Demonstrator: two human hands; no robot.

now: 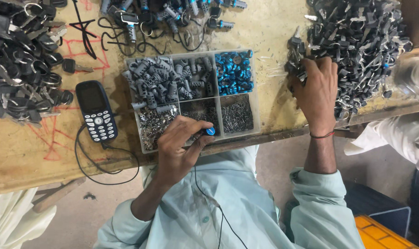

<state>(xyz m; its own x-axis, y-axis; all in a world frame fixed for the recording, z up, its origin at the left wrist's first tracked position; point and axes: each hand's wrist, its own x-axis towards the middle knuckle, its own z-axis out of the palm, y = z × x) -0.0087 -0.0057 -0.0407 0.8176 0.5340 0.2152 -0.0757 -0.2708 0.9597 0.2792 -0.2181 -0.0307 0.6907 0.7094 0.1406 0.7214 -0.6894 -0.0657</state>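
Observation:
My left hand point(179, 140) rests at the near edge of a clear six-compartment tray point(256, 92), pinching a small blue-capped cylinder point(210, 131) between thumb and fingers. The tray holds grey lock barrels point(154, 83), blue caps point(234, 71) and small silvery metal bits point(237, 115). My right hand point(316, 92) reaches into a big heap of black-headed keys on rings point(361, 41) at the right, its fingers closed around a bunch of them at the heap's left edge.
A dark blue keypad phone point(96, 110) with a black cable lies left of the tray. Another pile of keys point(20, 60) fills the far left. Lock cylinders with wire loops point(168, 18) lie beyond the tray. A person's white sleeve point(403, 136) is at the right.

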